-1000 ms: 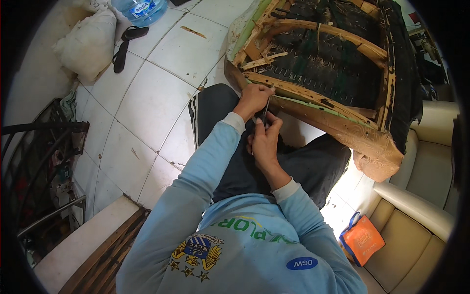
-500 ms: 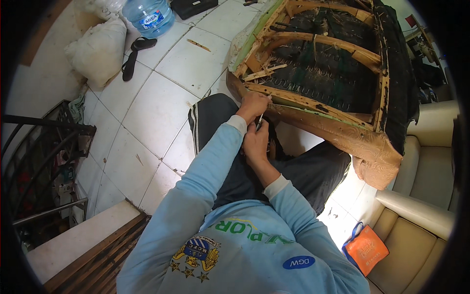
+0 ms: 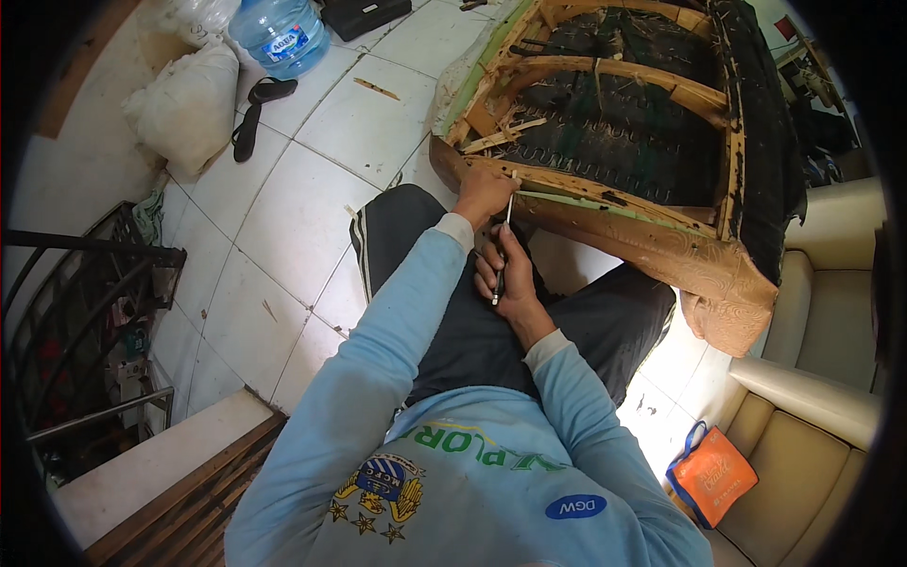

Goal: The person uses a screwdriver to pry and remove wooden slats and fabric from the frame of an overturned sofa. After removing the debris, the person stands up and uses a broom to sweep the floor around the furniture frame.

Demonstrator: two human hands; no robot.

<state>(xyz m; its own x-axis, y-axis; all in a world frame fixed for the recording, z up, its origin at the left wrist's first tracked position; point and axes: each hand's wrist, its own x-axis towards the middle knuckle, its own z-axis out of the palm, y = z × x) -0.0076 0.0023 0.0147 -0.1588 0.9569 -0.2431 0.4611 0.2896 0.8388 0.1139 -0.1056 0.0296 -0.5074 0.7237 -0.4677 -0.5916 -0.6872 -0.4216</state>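
An overturned sofa frame [image 3: 624, 64] of bare wood, with zigzag springs and black backing cloth, rests ahead of me. Brown upholstery [image 3: 661, 248] hangs along its near rail. At the left end of that rail, my left hand [image 3: 485, 196] is closed on the upholstery's edge; its fingertips are partly hidden. Just below it, my right hand [image 3: 515, 274] holds a screwdriver [image 3: 498, 285] by its dark handle, its fingers loosely curled. The thin metal shaft points up toward the rail beside my left fingers.
Splintered wood [image 3: 505, 137] lies inside the frame. Cream sofas [image 3: 803, 402] stand at right, with an orange bag [image 3: 713, 477] on one. A blue water jug [image 3: 281, 38], a white sack [image 3: 186, 106] and black sandals [image 3: 248, 130] are at far left. Black metal railing [image 3: 94, 248] stands left.
My right hand has moved slightly down and its fingers have loosened around the handle, so more of the screwdriver shows. My left hand remains at the rail's corner, a little further left in view.
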